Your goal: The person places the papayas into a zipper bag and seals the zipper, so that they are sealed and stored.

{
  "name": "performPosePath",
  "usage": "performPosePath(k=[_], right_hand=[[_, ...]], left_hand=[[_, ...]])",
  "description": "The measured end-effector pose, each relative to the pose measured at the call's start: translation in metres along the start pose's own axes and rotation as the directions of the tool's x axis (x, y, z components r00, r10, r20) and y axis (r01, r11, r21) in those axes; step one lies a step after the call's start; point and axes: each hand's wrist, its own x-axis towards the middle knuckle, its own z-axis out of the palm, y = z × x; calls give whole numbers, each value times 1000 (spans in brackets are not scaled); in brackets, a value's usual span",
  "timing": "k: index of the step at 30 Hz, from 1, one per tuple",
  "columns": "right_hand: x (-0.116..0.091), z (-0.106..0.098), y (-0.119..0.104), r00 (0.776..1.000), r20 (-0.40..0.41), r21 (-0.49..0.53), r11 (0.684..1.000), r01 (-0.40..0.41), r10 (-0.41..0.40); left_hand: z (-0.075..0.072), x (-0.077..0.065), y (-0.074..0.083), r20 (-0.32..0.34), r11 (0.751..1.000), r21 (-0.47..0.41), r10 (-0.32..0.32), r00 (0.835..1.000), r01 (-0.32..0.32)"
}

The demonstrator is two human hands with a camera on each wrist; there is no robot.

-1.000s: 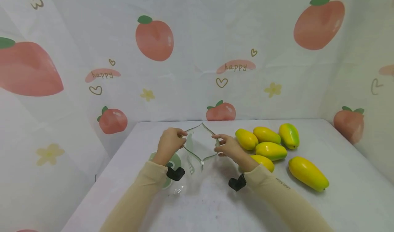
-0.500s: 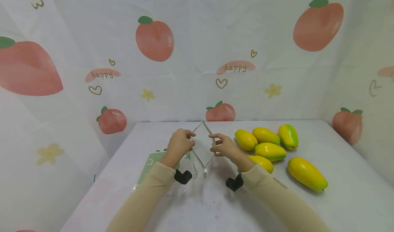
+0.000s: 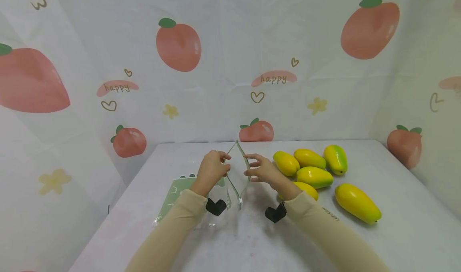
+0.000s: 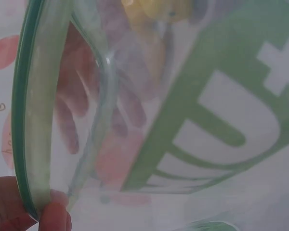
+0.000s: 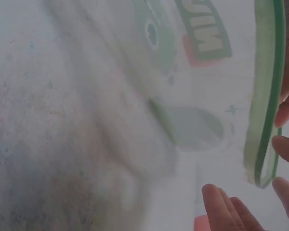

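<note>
A clear plastic zip bag (image 4: 101, 159) with green print and a green zip edge stands between the hands, its mouth spread into a narrow diamond in the head view. The left hand (image 3: 213, 170) pinches the left side of the rim between thumb and finger. On the opposite side, the right hand (image 3: 265, 171) has its fingers spread and only lightly bent, the fingertips right at the rim. Seen from the left wrist, those right fingers (image 4: 72, 101) show partly in the bag's mouth and partly through the plastic. A white slider sits on the near end of the zip.
Several yellow mangoes (image 3: 315, 177) with green patches lie grouped right of the hands, and a single mango (image 3: 357, 203) lies nearer. A flat green printed piece (image 3: 173, 192) in clear plastic lies left, partly behind the left arm. A fruit-print curtain (image 3: 216, 63) rises behind the white table (image 3: 248, 240).
The left hand has moved right, towards the right hand, and the bag's mouth has narrowed. More of the flat green piece now shows at left. In the last half second little has moved.
</note>
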Motion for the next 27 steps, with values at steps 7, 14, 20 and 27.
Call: performPosePath(k=[7,14,20,27], right_hand=[[-7,-13,-11,998,18,-33,998,54,-53],[-26,-39,-24,984,62,-39,984,172,-169],[-48,-66,-29,964,45,-119,957,266,-263],[-70,-92,-23,942,10,-141,933,332,-334]], left_hand=[[2,0,-1,-11,1000,-13,8,1000,-8],[2,0,-2,-22,1000,-28,14,1000,-15],[2,0,-3,-29,998,-48,25,999,-27],[2,-2,-5,-28,998,-58,26,999,-27]])
